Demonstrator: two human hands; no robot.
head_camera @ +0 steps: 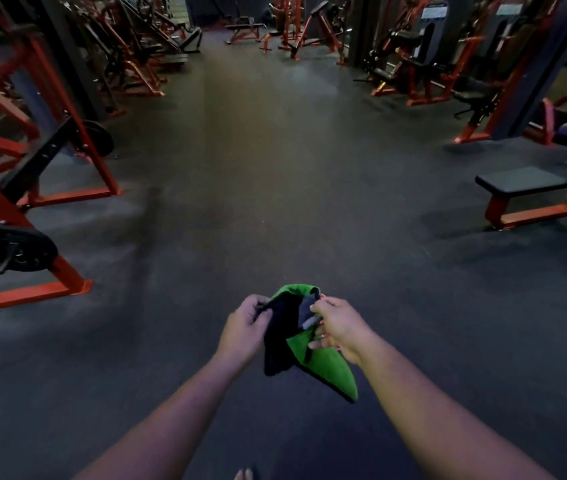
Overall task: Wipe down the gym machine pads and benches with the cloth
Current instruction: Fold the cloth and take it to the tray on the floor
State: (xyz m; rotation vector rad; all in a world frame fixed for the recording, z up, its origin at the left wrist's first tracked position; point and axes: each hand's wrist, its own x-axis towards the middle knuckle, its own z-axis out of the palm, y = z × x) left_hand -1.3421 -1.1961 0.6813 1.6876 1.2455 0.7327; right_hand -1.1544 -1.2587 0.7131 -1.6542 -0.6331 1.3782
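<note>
Left to right. Far left: red rack (32,140) w/ black plates, frame feet on the dark floor (275,168); no pad showing on that side that can be made out.

Centre, low in view: left hand (245,329) is curled, thumb and fingers pinching the cloth's upper left edge. Cloth (323,365) hangs between the two hands, held in the air over the floor, touching no machine. It's green on one face, black on the other, w/ a grey patch near the top; bunched at the top, lower corner drooping down and to the right. Right hand (339,327) also curled, pinching the cloth's top right edge, a fold tucked under its fingers. Both hands close together, cloth stretched slackly between them, so looks like it's being opened out or refolded, not wiping yet.

Right: flat bench (531,180), black pad on red legs, stands well apart from the hands, ahead and to the right. Pad's long axis runs roughly left-right across the view, near end pointing toward the aisle. Right hand is the nearer one to it. Probably the next target: person would need to step fwd-right, then sweep along the pad's length. More machines w/ pads further back right (413,60), blurry.
</note>
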